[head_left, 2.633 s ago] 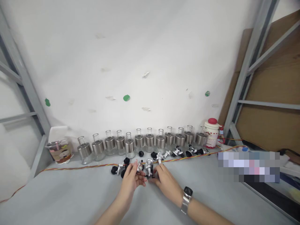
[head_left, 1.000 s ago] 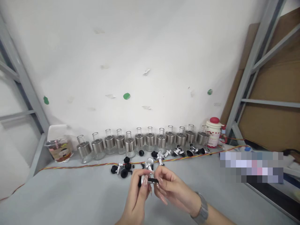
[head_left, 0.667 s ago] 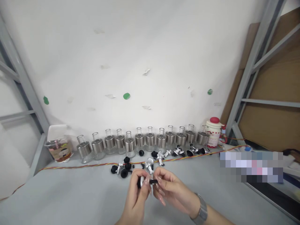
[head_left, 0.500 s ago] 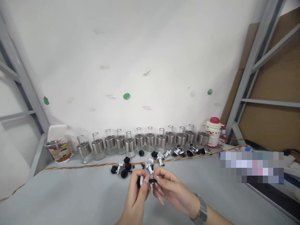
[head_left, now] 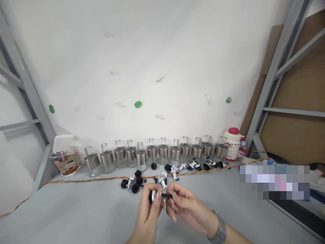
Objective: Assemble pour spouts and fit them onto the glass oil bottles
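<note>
My left hand (head_left: 149,210) is closed around a silver and black pour spout (head_left: 153,195), most of it covered by the fingers. A narrow black piece (head_left: 166,196) juts out from it to the right, between my two hands. My right hand (head_left: 186,203), with a watch on the wrist, pinches the right end of that black piece. Just beyond my fingertips a silver pour spout (head_left: 162,177) lies on the grey table (head_left: 101,210). To its left are loose black caps (head_left: 135,188) and another silver spout (head_left: 130,182).
Several glass bottles (head_left: 141,157) with steel sleeves stand in a row along the wall. More spouts (head_left: 194,165) lie before them, by a twisted red-yellow wire (head_left: 101,179). A drink cup (head_left: 66,164) stands left; a white, red-lidded bottle (head_left: 232,145) stands right.
My right fingers have shifted slightly rightward along the black piece, and more of it shows between the hands. The left hand keeps its hold. The view has moved a little.
</note>
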{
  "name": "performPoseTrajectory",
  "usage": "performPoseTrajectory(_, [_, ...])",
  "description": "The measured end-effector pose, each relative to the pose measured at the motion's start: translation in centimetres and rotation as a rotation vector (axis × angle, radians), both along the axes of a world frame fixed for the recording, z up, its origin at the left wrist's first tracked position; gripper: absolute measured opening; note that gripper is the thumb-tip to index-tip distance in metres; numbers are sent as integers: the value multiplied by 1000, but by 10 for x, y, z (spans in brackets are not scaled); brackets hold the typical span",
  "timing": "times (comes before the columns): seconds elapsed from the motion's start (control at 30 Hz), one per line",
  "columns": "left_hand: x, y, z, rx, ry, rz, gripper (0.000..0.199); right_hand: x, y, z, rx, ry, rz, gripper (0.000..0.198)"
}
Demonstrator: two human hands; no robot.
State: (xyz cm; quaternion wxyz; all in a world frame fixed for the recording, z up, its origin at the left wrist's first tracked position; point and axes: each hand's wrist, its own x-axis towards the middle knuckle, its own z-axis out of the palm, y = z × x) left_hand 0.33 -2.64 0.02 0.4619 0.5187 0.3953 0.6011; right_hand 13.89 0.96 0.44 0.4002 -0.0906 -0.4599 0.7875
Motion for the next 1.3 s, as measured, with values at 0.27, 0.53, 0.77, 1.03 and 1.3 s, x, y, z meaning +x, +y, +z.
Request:
performPoseTrajectory(0.27, [1,-1,-2,37,32,81,24,-3,-1,2,-26,-29,-5,20])
performPoseTrajectory(0.53, [5,-3,1,1,-22,102,25,-5,-4,2,40,-18,-37,24])
performPoseTrajectory(0.77, [8,-3,3,-9,-24,136,26,-2,-4,5,2,-37,-41,28])
performPoseTrajectory(1.03, [3,1,-3,2,9,22,24,-1,-2,3,-79,-39,2,25])
performPoseTrajectory(1.3, [5,2,-3,-26,-48,58,28,-3,-3,4,-93,-29,-9,25])
